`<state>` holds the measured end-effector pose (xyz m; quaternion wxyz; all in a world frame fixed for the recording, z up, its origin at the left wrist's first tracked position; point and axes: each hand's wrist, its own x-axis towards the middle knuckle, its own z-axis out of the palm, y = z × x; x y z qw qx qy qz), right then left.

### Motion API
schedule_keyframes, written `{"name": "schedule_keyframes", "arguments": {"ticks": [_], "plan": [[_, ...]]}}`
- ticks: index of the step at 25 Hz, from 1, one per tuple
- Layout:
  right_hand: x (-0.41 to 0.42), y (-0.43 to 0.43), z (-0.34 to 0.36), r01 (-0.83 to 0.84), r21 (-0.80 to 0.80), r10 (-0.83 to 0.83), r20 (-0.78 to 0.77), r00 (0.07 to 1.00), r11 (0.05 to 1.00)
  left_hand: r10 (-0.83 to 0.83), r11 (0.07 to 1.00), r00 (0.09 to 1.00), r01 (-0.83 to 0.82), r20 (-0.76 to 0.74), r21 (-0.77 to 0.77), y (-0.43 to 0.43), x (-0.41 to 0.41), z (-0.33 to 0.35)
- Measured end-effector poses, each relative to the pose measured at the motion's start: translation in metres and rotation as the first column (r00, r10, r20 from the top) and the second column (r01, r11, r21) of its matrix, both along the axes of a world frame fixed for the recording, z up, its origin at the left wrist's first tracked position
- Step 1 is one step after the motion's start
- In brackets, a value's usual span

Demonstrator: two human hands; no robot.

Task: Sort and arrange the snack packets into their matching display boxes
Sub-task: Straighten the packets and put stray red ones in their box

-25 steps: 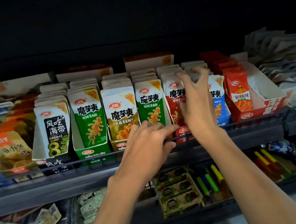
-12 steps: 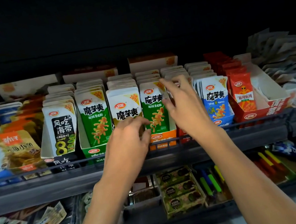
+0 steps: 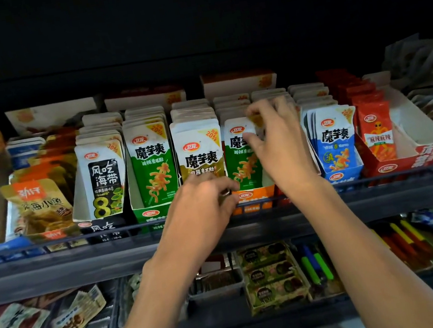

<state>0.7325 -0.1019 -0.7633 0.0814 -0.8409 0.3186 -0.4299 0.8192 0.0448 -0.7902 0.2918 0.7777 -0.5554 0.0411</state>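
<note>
On upper shelf (image 3: 52,243), right hand (image 3: 278,148) shifted left onto green packet (image 3: 241,165)

A dark front rail (image 3: 385,198) is running left to right; green pens (image 3: 322,264) are lying below it, right of centre.

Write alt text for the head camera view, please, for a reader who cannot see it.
A person's right hand pinches the top of a green-and-white foil snack packet standing in an orange cardboard display box on a dark shelf. The left hand curls at the front of the neighbouring olive-and-white packet. Similar packets fill rows on both sides.
</note>
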Motion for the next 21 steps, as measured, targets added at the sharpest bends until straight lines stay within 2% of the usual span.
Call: {"name": "schedule_keyframes", "arguments": {"ticks": [2,4,6,8,11,13,16,18,21], "plan": [[-0.006,-0.001,0.000,-0.051,0.096,0.044,0.076,0.996,0.994,0.000,1.000,0.999,0.000,-0.037,-0.001,0.001,0.000,0.001],[-0.013,-0.002,-0.002,-0.095,0.257,0.077,0.080,0.994,0.962,0.012,1.000,0.995,-0.015,-0.099,-0.027,0.001,0.000,0.003],[-0.020,0.000,-0.004,-0.125,0.353,0.098,0.093,0.991,0.927,0.022,0.996,0.988,-0.035,-0.154,-0.085,0.002,-0.001,0.006],[-0.032,0.007,0.007,-0.170,0.369,0.094,0.213,0.972,0.914,0.023,0.981,0.984,-0.056,-0.175,-0.186,0.004,-0.006,0.011],[-0.053,0.023,0.042,-0.273,0.277,0.121,0.462,0.878,0.922,-0.017,0.943,0.957,-0.081,-0.291,-0.324,0.010,-0.015,0.028],[-0.061,0.035,0.060,-0.341,0.250,0.174,0.514,0.840,0.906,-0.108,0.930,0.904,-0.055,-0.414,-0.362,0.016,-0.019,0.040],[-0.064,0.052,0.071,-0.492,0.373,0.266,0.515,0.815,0.787,-0.341,0.888,0.752,0.059,-0.565,-0.457,0.023,-0.027,0.058],[-0.064,0.060,0.076,-0.572,0.477,0.296,0.534,0.792,0.667,-0.428,0.855,0.658,0.073,-0.619,-0.514,0.030,-0.035,0.066],[-0.066,0.067,0.082,-0.634,0.504,0.316,0.578,0.752,0.587,-0.492,0.825,0.598,0.087,-0.633,-0.559,0.036,-0.039,0.073]]}}
